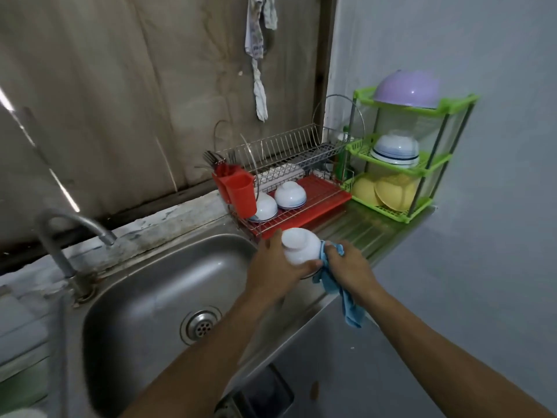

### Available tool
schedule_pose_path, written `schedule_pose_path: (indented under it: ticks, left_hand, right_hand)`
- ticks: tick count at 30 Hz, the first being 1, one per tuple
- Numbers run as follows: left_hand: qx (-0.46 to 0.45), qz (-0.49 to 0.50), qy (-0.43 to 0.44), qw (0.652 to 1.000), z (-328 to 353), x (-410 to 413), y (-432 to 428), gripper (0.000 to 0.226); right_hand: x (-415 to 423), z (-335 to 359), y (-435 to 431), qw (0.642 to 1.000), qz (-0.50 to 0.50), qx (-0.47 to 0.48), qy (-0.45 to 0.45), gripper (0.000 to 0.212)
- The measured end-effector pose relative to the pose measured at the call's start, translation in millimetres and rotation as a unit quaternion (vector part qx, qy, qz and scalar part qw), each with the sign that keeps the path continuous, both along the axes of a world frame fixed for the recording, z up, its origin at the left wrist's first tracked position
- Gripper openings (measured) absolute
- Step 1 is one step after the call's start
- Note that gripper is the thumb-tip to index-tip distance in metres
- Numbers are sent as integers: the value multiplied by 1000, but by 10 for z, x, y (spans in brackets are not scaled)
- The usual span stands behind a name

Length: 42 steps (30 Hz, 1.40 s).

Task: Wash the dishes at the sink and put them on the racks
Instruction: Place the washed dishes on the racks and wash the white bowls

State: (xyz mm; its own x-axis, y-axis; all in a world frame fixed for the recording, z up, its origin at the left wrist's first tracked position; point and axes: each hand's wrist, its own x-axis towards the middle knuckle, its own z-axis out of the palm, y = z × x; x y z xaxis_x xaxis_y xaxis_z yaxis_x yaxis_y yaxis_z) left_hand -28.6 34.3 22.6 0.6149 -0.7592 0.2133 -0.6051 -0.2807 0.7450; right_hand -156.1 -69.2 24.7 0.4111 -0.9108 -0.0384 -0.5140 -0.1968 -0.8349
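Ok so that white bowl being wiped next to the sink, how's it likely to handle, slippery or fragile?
The white bowl looks like glazed ceramic, so probably rigid and breakable if dropped on the steel sink. Its glossy surface could be slippery when wet; the left hand grips it while the right hand holds the blue cloth against it.

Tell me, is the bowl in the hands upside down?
Yes, bottom-up: the white bowl shows its foot ring on top, mouth facing down.
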Motion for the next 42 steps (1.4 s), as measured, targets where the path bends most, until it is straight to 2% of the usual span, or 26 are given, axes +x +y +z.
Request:
schedule_pose_path:
  ticks: [5,11,14,16,19,22,27,31,33,37,42]
  left_hand:
    - [12,-5,-22,1000,46,83,-653,96]
    - [26,-13,-54,998,61,316,-1340,103]
    - [31,-17,-42,998,36,446,-1686,106]
    - [40,-20,-37,998,38,532,-1924,102]
    - [51,-22,-54,997,66,663,-2277,94]
    - [66,-5,-67,996,81,796,-2614,91]
    - [88,18,-78,993,1,954,-3079,101]
    - [99,26,-85,991,-7,1048,-3346,84]
    - [108,29,-83,990,-27,1073,-3481,73]
    - [122,53,-51,990,-141,1186,-3789,66]
    - [227,109,-140,957,-385,1311,-4023,54]
  right_hand:
    - [17,44,-561,999,1,21,-24,33]
    - [180,43,-1192,998,17,51,-42,21]
    - [289,-18,-1534,997,28,46,-54,27]
    - [369,-47,-1770,997,27,43,-52,33]
    - [516,-25,-2089,998,18,44,-46,25]
    - [664,-31,-2390,993,-2,81,-84,21]
    - [880,-77,-2863,980,14,151,-130,26]
    - [1069,-115,-3219,966,25,210,-149,40]
    - [1131,-148,-3418,962,37,236,-135,37]
    - [1291,-167,-3760,952,84,275,-102,37]
    - [1439,-207,-3973,944,150,290,-56,37]
